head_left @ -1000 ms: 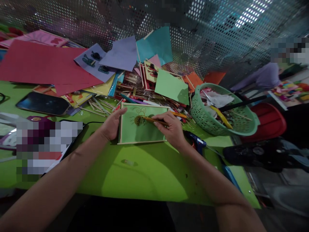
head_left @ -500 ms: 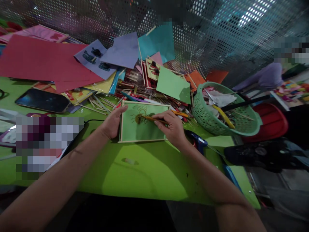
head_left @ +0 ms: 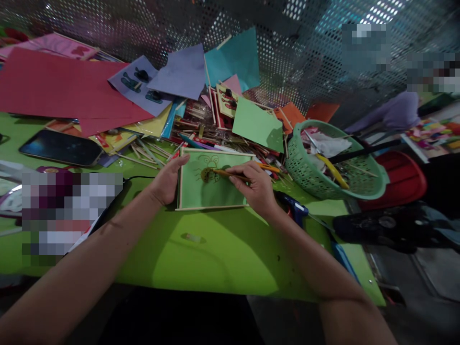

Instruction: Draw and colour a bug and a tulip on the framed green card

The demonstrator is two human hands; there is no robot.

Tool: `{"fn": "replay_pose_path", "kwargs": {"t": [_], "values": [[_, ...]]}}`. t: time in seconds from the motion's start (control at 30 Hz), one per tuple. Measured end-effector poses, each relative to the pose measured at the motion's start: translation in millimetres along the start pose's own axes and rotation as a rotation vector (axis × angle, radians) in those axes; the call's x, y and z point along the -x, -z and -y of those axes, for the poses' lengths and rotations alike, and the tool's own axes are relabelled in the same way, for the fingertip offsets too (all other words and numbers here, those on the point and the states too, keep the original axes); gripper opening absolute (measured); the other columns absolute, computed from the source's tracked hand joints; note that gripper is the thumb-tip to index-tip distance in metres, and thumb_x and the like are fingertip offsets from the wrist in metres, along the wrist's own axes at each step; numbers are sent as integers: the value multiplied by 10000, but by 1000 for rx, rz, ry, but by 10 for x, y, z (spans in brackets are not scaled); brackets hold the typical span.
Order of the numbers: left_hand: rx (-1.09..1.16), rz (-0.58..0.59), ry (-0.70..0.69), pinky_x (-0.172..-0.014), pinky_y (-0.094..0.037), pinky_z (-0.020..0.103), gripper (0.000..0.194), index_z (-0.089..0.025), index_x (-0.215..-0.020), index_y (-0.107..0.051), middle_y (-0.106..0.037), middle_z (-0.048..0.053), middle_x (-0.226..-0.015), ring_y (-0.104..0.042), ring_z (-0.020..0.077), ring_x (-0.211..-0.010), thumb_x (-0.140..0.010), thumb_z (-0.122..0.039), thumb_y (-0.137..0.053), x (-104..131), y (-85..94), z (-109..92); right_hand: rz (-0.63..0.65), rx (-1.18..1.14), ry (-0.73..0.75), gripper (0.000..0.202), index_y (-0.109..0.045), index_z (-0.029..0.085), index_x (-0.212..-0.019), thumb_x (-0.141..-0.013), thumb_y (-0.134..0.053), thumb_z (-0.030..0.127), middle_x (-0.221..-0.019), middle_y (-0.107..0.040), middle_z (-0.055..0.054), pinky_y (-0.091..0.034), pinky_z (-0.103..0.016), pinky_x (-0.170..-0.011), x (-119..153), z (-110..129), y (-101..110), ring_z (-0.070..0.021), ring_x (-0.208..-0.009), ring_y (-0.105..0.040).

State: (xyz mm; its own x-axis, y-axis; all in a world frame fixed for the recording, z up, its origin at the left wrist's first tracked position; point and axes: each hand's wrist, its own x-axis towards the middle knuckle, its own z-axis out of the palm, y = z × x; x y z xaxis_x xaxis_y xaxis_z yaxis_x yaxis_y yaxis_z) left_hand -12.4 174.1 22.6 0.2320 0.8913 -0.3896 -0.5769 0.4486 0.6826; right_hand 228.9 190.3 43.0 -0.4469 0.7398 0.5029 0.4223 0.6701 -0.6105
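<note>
Looks dim in here. Has a gray wall (head_left: 309, 62) full of little holes behind the bright green table (head_left: 230, 268), with white light (head_left: 386, 9) poking through up high. Shows gray floor (head_left: 436, 273) down on the right.

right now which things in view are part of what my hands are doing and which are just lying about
In use:
- framed green card, held by left hand
- thin brown tool, in right hand

Seemingly just lying about:
- phone
- glue gun
- green basket
</note>
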Motion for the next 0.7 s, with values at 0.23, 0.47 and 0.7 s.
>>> {"fn": "replay_pose_path", "kwargs": {"t": [0.23, 0.47, 0.7], "values": [[10, -7, 0, -988, -545, 489, 537, -129, -1198, -696, -804, 134, -934, -746, 348, -983, -784, -466, -637, -24, 23, 10, 10, -5, -7, 163, -717, 241, -1043, -910, -649, 176, -954, -677, -32, -529, -312, -767, -7, 13, -2, -173, -890, -642], [21, -5, -11, -979, -551, 492, 505, -140, -1183, -703, -805, 129, -931, -743, 347, -997, -799, -461, -632, -31, 31, 20, -1, 35, -4, 167, -705, 260, -1050, -918, -636, 184, -964, -695, -32, -526, -345, -795, -18, 11, 6, -194, -910, -637], [20, -4, -18, -1002, -534, 499, 530, -129, -1208, -689, -799, 148, -978, -728, 359, -1036, -799, -461, -627, -32, 43, 20, 5, 8, -11, 165, -713, 246, -1034, -912, -635, 167, -949, -687, -32, -523, -327, -777, -19, 23, 19, -181, -892, -635]]}}
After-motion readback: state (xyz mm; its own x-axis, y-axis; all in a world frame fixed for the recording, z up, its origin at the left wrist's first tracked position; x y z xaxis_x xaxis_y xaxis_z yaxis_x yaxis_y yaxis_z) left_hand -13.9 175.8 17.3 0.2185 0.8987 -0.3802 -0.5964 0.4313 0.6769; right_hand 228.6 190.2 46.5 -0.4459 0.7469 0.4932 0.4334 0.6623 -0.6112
